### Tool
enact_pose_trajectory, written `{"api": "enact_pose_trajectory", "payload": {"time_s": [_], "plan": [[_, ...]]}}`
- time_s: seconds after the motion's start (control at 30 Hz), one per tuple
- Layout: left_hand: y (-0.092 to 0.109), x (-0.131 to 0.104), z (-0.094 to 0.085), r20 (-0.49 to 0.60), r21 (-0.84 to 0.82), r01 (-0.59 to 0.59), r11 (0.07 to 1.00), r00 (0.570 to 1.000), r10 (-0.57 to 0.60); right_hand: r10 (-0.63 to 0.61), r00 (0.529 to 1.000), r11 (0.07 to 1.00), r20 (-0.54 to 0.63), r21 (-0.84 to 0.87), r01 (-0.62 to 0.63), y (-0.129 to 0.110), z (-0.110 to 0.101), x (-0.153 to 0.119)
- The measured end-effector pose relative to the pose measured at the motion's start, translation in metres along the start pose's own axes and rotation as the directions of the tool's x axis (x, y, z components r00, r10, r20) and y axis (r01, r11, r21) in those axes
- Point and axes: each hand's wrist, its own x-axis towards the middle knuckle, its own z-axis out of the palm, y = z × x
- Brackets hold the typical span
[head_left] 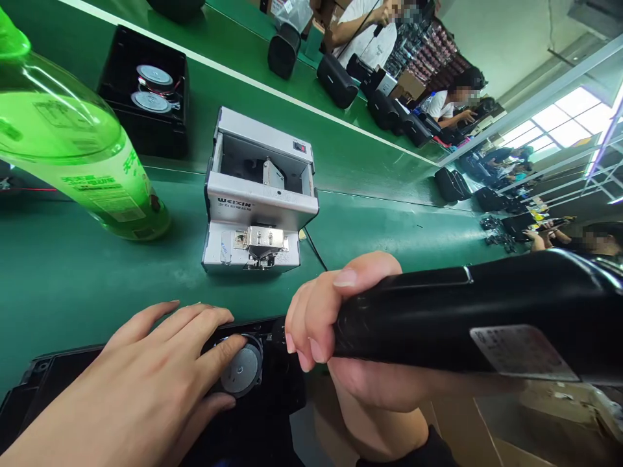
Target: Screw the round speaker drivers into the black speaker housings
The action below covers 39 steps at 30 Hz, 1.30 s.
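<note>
My right hand (350,318) is wrapped round a black electric screwdriver (418,311) with a silver label. The tool lies nearly level, its front end pointing left at the rim of a round speaker driver (242,371). The driver sits in a black speaker housing (287,383) at the bottom of the view. My left hand (165,370) rests over the housing, thumb and one finger gripping the driver's edge while the other fingers reach past it. The screwdriver's tip is close to the driver's edge; whether a screw is there I cannot tell.
A grey screw feeder (263,194) stands on the green bench (370,220) just beyond my hands. At left are a green-tinted bottle (97,155) and an open black housing (170,133) with two drivers. Black speakers (337,81) line the far side, where several people work.
</note>
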Motion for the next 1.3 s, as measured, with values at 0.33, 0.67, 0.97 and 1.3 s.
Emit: {"api": "enact_pose_trajectory", "payload": {"time_s": [0.33,0.67,0.97,1.3], "plan": [[0.001,0.006,0.003,0.033,0.066,-0.064,0.996,0.998,0.062,0.021,1.000,0.998,-0.021,0.052,-0.020,0.006,0.004,0.004],[-0.001,0.021,-0.006,0.010,-0.077,-0.073,0.994,0.997,0.074,0.010,0.999,0.999,-0.053,0.054,-0.007,0.016,0.016,-0.001],[-0.002,0.026,-0.014,0.078,-0.049,-0.089,0.995,0.993,0.093,-0.028,0.987,0.995,-0.159,0.090,0.043,0.027,0.027,0.010],[0.001,0.030,-0.021,0.171,-0.041,-0.035,0.999,0.984,0.042,-0.128,0.931,0.991,-0.342,-0.012,0.132,0.044,0.037,0.005]]}}
